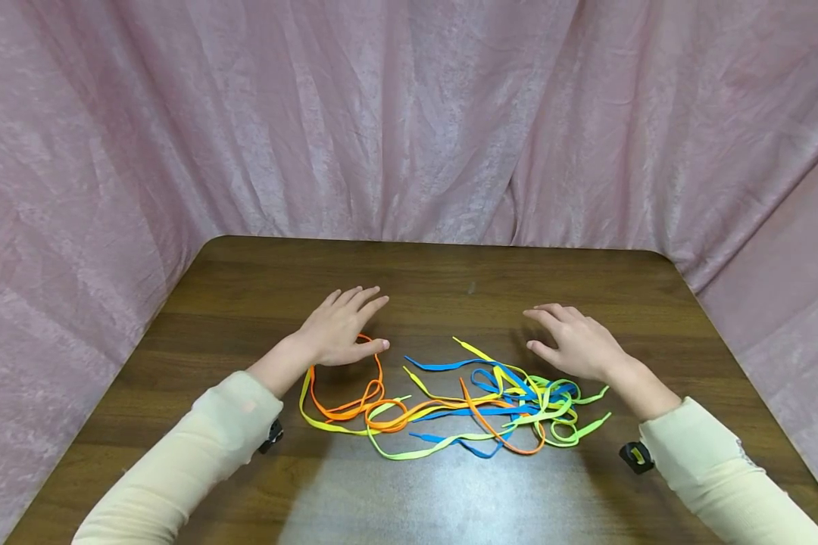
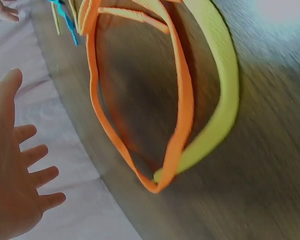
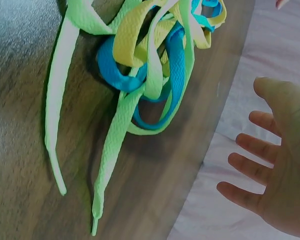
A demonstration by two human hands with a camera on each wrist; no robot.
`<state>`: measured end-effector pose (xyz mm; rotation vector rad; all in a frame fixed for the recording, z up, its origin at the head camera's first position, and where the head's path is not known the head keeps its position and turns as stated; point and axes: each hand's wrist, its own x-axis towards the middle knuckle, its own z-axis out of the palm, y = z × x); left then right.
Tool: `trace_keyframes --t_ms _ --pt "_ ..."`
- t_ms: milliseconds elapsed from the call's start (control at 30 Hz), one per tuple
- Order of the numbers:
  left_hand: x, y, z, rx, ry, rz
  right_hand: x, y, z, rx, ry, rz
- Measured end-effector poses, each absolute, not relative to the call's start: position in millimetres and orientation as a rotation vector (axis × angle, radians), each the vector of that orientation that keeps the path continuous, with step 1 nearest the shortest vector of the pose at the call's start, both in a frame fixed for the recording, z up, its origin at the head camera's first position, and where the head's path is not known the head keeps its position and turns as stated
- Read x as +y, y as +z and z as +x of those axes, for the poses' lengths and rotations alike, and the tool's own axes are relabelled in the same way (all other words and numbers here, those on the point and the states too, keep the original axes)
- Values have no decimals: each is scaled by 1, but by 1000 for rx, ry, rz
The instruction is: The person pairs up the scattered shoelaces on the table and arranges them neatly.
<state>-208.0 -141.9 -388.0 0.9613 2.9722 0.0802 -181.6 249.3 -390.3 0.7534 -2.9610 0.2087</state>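
A loose tangle of flat shoelaces lies across the table, with an orange lace (image 1: 341,413), a yellow lace (image 1: 335,428), a blue lace (image 1: 443,366) and a light green lace (image 1: 409,456) crossing one another. The densest knot of loops sits at the right end. Over the orange loop at the left, my left hand (image 1: 341,329) hovers with fingers spread, holding nothing. My right hand (image 1: 576,341) is held above and behind the knotted end, its fingers extended and nothing in them. Both wrist views show the palms apart from the laces.
A brown wood-grain table (image 1: 259,272) carries the laces, and light glares off its near middle. Pink curtains (image 1: 395,121) hang behind it and on both sides. Dark wrist devices (image 1: 635,457) are worn at both cuffs.
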Motion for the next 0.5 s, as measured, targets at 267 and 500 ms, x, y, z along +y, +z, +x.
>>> trace_keyframes --t_ms 267,500 --pt "-119 -394 -207 2946 87 1047 244 -395 -182 -2923 221 783" --pt "-100 -399 -207 2928 55 1100 239 -396 -182 -2902 236 805"
